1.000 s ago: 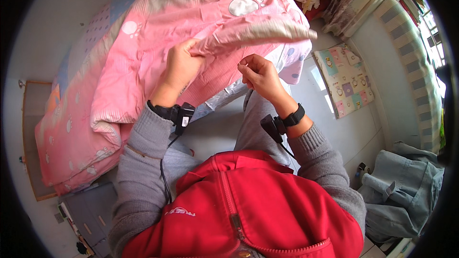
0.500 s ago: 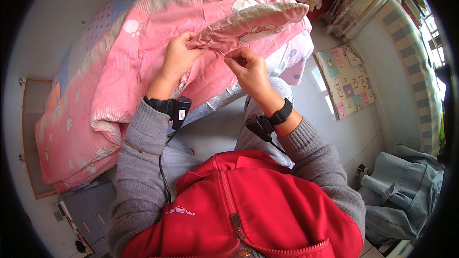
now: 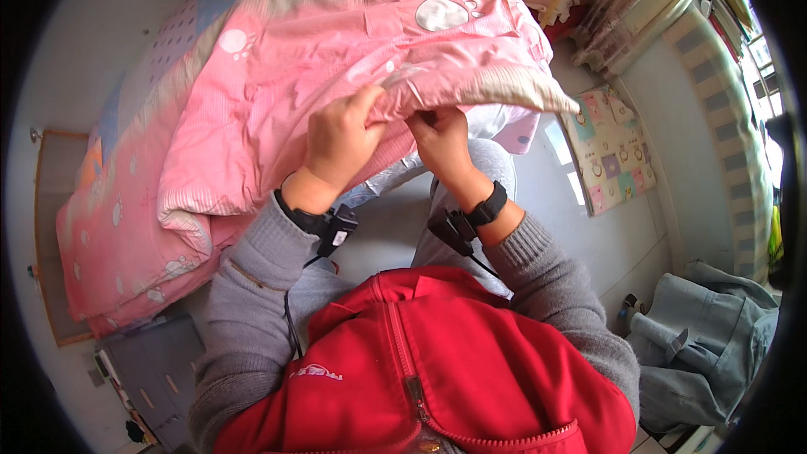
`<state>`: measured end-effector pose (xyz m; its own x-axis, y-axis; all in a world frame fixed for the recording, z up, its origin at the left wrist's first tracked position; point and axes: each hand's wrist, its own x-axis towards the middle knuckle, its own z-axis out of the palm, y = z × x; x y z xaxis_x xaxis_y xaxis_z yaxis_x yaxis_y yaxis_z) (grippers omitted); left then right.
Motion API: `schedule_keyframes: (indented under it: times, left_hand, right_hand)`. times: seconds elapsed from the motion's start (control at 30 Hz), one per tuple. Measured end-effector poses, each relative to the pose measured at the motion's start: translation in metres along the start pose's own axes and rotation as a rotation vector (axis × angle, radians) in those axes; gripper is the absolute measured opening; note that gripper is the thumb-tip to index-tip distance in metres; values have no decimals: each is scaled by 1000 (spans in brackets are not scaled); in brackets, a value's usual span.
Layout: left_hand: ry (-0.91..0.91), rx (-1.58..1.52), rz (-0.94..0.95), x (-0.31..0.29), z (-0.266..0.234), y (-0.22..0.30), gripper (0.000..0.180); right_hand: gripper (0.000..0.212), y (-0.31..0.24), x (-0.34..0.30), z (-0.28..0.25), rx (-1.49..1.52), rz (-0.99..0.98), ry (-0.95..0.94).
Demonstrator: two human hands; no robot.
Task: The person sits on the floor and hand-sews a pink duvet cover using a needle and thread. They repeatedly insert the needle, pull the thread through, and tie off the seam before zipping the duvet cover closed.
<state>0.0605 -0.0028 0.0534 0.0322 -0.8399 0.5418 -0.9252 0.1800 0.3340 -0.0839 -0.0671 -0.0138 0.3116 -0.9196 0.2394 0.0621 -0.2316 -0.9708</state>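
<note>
A pink duvet [image 3: 277, 59] with white paw prints and a pale border is spread over a bed in front of me. My left hand [image 3: 343, 136] is closed on its near edge, thumb on top of the fabric. Close beside it, my right hand [image 3: 443, 145] is closed at the underside of the same edge. Its fingertips sit in shadow under the fold, and what they pinch is too small to make out. To the right of my hands, the raised edge arches over and ends in a pale corner [image 3: 565, 102].
A patterned folded mat [image 3: 618, 151] lies on the tiled floor at the right. Blue-grey clothing [image 3: 702, 345] is heaped at the lower right. A grey cabinet [image 3: 160, 370] stands at the lower left. Curtains [image 3: 639, 13] hang at the far right.
The lifted duvet flap has dropped and spread to the right. My left hand has moved right and nearer to me. My right hand has gone slightly under the edge, its fingertips now covered.
</note>
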Motion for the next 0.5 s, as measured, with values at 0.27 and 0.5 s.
schedule_keyframes:
  times: [0.27, 0.5]
  left_hand:
    - [55, 38, 243, -33, 20, 5, 38]
    - [82, 49, 246, -38, 26, 9, 37]
  right_hand:
    - [24, 44, -39, -13, -43, -129, 20]
    - [27, 74, -48, -13, -340, -249, -6]
